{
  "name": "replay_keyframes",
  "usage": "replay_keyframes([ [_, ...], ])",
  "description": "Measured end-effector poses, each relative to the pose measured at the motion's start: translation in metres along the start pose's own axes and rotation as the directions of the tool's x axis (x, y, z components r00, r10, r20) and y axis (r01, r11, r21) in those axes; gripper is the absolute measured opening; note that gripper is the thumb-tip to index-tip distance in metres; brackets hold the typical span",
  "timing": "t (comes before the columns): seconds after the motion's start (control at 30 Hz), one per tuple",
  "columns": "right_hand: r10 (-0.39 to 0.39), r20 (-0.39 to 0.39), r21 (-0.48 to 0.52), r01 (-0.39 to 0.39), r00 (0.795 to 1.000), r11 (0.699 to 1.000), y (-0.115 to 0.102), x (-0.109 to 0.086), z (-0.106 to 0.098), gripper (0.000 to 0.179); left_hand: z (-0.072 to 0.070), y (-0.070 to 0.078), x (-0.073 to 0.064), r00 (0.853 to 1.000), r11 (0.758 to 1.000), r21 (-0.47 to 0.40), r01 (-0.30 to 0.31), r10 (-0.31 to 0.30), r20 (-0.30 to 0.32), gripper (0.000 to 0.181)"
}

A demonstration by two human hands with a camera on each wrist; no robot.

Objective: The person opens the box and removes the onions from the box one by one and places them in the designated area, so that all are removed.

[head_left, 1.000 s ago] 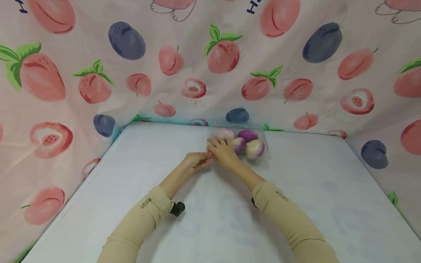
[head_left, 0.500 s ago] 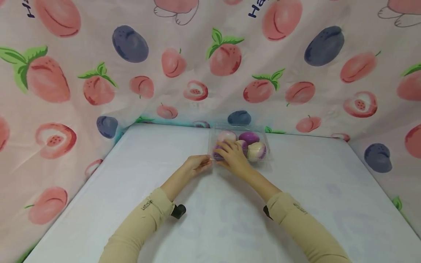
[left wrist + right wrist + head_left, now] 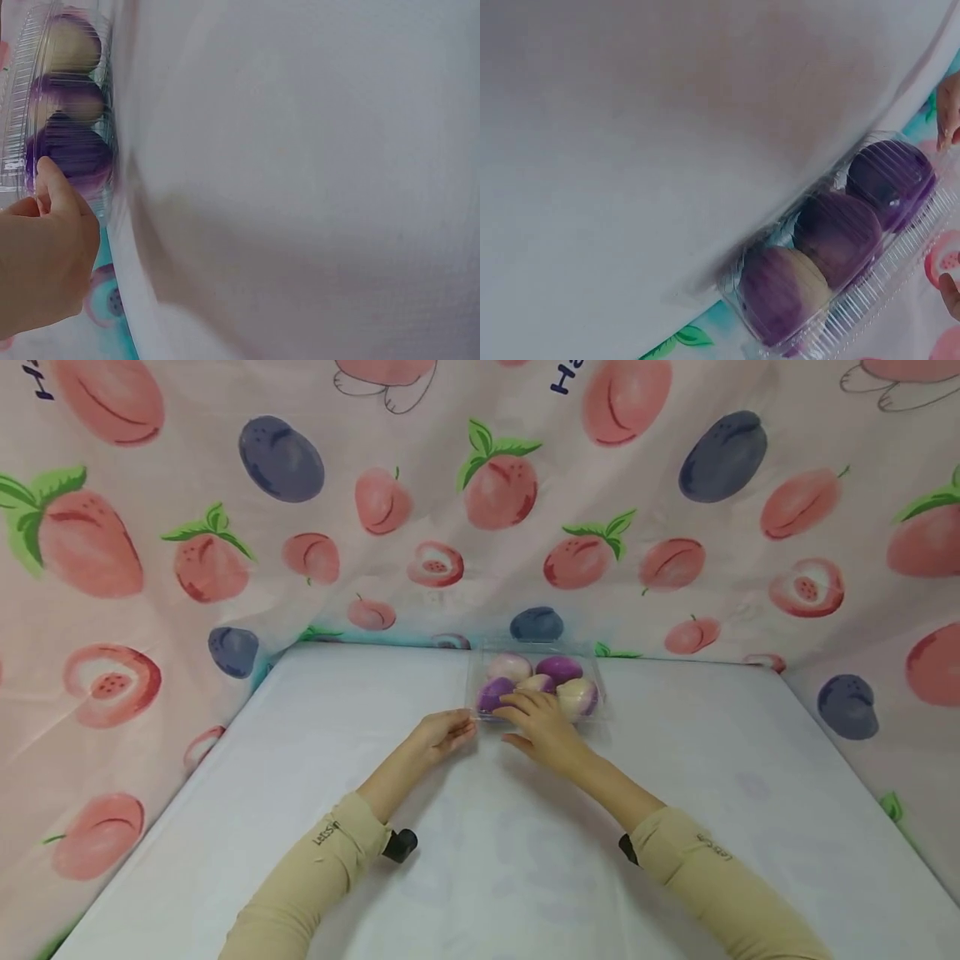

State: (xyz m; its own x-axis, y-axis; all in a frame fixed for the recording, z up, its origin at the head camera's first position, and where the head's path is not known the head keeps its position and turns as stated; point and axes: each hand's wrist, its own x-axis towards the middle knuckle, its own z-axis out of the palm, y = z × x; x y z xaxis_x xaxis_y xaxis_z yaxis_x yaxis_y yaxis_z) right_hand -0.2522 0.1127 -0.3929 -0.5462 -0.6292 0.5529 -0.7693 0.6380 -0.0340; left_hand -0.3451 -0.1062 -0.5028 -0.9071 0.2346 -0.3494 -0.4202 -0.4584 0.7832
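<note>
A clear plastic clamshell box (image 3: 475,681) with its lid down sits at the far side of the table. Inside are several round purple-and-cream vegetables (image 3: 840,232), like onions or turnips. My left hand (image 3: 446,732) pinches the box's front left corner between thumb and index finger, near a deep purple vegetable (image 3: 71,154). Over the front edge of the lid lies my right hand (image 3: 546,731), its fingers loosely extended. Whether those fingertips touch the plastic is unclear. Only a fingertip of that hand shows at the right border of the right wrist view.
White cloth covers the table (image 3: 480,860). Behind the box hangs a pink fruit-print curtain (image 3: 442,485), which also runs down both sides. A black wrist camera (image 3: 401,845) hangs under the left sleeve.
My right hand has slid right along the box front, away from the left corner, uncovering the purple vegetable there. My left hand stays at the corner; the box has hardly moved.
</note>
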Motion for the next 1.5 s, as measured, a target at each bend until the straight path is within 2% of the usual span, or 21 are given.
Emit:
replay_keyframes([
  [0.03, 0.003, 0.000, 0.004, -0.003, 1.000, 1.000, 0.001, -0.001, -0.003, 0.036, 0.000, -0.001, 0.006, 1.000, 1.000, 0.016, 0.002, -0.001, -0.025, 0.030],
  [0.1, 0.000, -0.007, 0.012, 0.000, 1.000, 1.000, 0.002, -0.002, -0.009, 0.035, 0.021, 0.010, -0.016, 0.995, 0.998, 0.053, 0.017, -0.012, -0.099, 0.032],
  [0.2, -0.032, -0.041, -0.002, 0.032, 0.999, 0.999, 0.003, -0.005, -0.016, 0.032, 0.047, 0.025, -0.051, 0.991, 0.996, 0.089, 0.021, -0.009, -0.130, 0.034],
  [0.23, -0.046, -0.056, -0.009, 0.045, 0.997, 0.999, 0.003, -0.006, -0.017, 0.031, 0.058, 0.031, -0.066, 0.985, 0.993, 0.111, 0.037, -0.018, -0.170, 0.037],
  [0.37, -0.077, -0.127, -0.009, 0.076, 0.989, 0.997, 0.006, -0.015, -0.023, 0.026, 0.068, 0.038, -0.089, 0.989, 0.989, 0.136, 0.049, -0.029, -0.144, 0.040],
  [0.53, -0.050, -0.183, -0.023, 0.046, 0.982, 0.999, 0.018, -0.033, -0.027, 0.023, 0.067, 0.033, -0.091, 0.991, 0.983, 0.168, 0.069, -0.048, -0.122, 0.040],
  [0.67, -0.039, -0.218, -0.080, 0.021, 0.975, 0.997, 0.033, -0.048, -0.026, 0.025, 0.066, 0.026, -0.091, 0.992, 0.986, 0.160, 0.053, -0.034, -0.118, 0.036],
  [0.8, -0.023, -0.268, -0.117, -0.009, 0.963, 0.993, 0.048, -0.058, -0.031, 0.027, 0.071, 0.020, -0.091, 0.988, 0.985, 0.168, 0.042, -0.016, -0.154, 0.038],
  [0.87, -0.006, -0.285, -0.134, -0.034, 0.959, 0.990, 0.056, -0.061, -0.034, 0.028, 0.068, 0.018, -0.088, 0.992, 0.989, 0.148, 0.023, -0.004, -0.126, 0.039],
  [0.93, 0.009, -0.290, -0.152, -0.056, 0.957, 0.987, 0.063, -0.063, -0.037, 0.029, 0.045, 0.004, -0.058, 0.999, 0.993, 0.116, -0.004, 0.009, -0.039, 0.037],
  [1.0, 0.018, -0.283, -0.168, -0.068, 0.959, 0.983, 0.069, -0.067, -0.039, 0.029, 0.035, -0.005, -0.043, 1.000, 0.994, 0.111, 0.000, -0.001, 0.002, 0.039],
  [1.03, 0.020, -0.274, -0.172, -0.070, 0.962, 0.983, 0.072, -0.069, -0.040, 0.029, 0.036, -0.008, -0.042, 1.000, 0.993, 0.114, 0.004, -0.005, 0.006, 0.039],
  [1.1, 0.029, -0.258, -0.168, -0.075, 0.966, 0.983, 0.076, -0.073, -0.042, 0.029, 0.044, -0.011, -0.046, 1.000, 0.988, 0.151, 0.011, -0.009, -0.017, 0.042],
  [1.17, 0.044, -0.243, -0.158, -0.084, 0.969, 0.984, 0.079, -0.077, -0.043, 0.031, 0.074, 0.000, -0.079, 0.995, 0.979, 0.199, 0.045, -0.027, -0.093, 0.046],
  [1.2, 0.055, -0.236, -0.152, -0.092, 0.970, 0.984, 0.081, -0.079, -0.043, 0.033, 0.084, 0.004, -0.091, 0.995, 0.978, 0.205, 0.045, -0.025, -0.098, 0.044],
  [1.27, 0.073, -0.226, -0.147, -0.108, 0.971, 0.983, 0.083, -0.081, -0.042, 0.036, 0.098, 0.006, -0.104, 0.995, 0.976, 0.213, 0.047, -0.026, -0.098, 0.043],
  [1.4, 0.163, -0.165, -0.119, -0.184, 0.973, 0.976, 0.086, -0.083, -0.039, 0.038, 0.105, -0.003, -0.100, 0.996, 0.973, 0.222, 0.067, -0.052, -0.073, 0.041],
  [1.5, 0.262, -0.092, -0.101, -0.271, 0.961, 0.957, 0.087, -0.085, -0.038, 0.038, 0.110, -0.012, -0.094, 0.995, 0.969, 0.231, 0.088, -0.078, -0.056, 0.042],
])
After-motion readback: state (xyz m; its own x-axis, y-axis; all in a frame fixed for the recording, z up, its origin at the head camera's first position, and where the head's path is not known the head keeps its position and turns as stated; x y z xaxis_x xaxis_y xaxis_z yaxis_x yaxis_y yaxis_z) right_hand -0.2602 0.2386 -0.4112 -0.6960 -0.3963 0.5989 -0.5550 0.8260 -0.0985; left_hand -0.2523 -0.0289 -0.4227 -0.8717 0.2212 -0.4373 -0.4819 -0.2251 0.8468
